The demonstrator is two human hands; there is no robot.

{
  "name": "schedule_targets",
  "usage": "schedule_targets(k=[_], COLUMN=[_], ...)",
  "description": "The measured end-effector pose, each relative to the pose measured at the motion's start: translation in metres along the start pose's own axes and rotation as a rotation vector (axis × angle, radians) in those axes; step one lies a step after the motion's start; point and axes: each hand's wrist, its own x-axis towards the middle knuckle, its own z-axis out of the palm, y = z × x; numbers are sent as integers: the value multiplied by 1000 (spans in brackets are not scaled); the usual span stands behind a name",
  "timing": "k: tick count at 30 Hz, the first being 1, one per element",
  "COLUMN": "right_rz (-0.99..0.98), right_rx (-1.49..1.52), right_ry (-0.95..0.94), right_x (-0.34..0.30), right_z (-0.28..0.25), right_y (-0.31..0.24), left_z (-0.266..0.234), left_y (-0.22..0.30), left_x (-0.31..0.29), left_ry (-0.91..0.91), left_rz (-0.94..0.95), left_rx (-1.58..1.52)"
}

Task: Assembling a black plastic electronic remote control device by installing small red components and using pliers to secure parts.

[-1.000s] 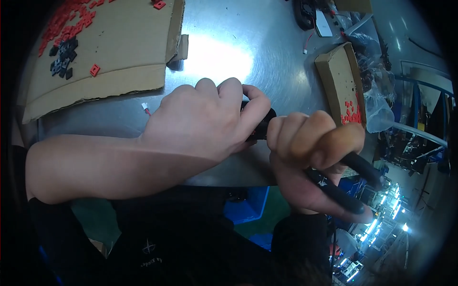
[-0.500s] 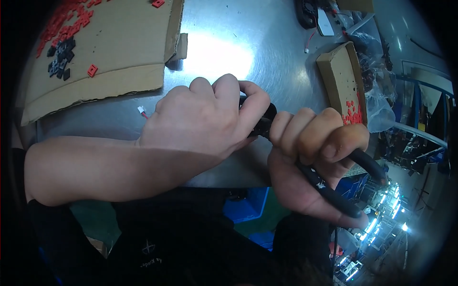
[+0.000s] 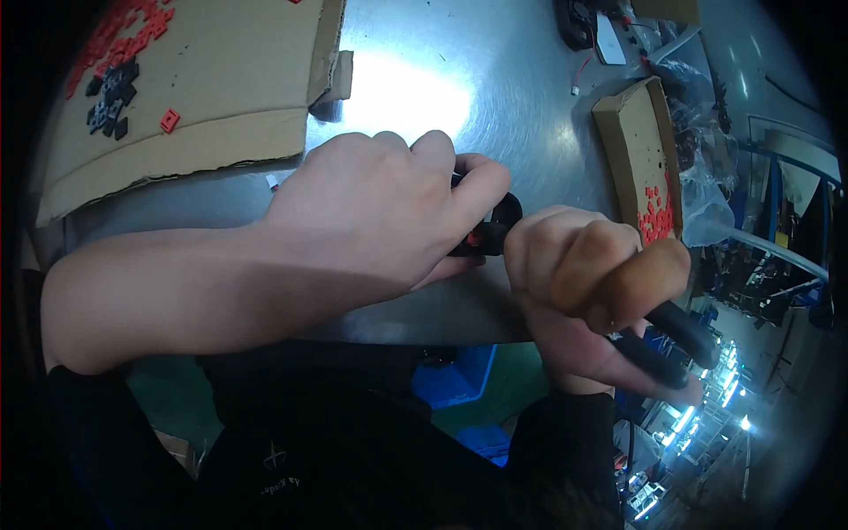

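My right hand (image 3: 583,274) is wrapped round a pair of black-handled pliers (image 3: 689,337), whose handle ends stick out below the fist toward the lower right. The handles are squeezed close together. Just left of it, my left hand (image 3: 375,194) is closed on a black part with a rounded edge (image 3: 508,209), mostly covered by the fingers. A small red bit (image 3: 475,238) shows on it by the fingertips. The plier jaws meet the black part there, but their exact grip is hidden. Both hands are held above the near edge of the metal table (image 3: 397,318).
A flat cardboard box (image 3: 238,62) at the far left bears red and black square pieces. A narrower cardboard tray (image 3: 623,132) on the right holds small red pieces. Behind it lie a black fan (image 3: 576,25) and clear plastic bags (image 3: 698,159). A blue bin (image 3: 455,380) stands below the table.
The plier handles have come closer together as my right fist tightened. Both hands have shifted slightly to the right, and the left forearm sits a little higher.
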Motion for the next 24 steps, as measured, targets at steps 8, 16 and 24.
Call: schedule_targets(k=[8,16,24], right_rz=[-19,163,132], right_rx=[172,-42,5], right_ry=[-216,98,163], right_x=[9,0,1], right_z=[-16,6,-3], right_y=[3,-10,-23], left_z=[-6,4,2], left_y=[-1,2,12], left_x=[2,-4,-8], left_ry=[-88,59,99], left_rz=[-2,2,3], left_rx=[-48,9,233])
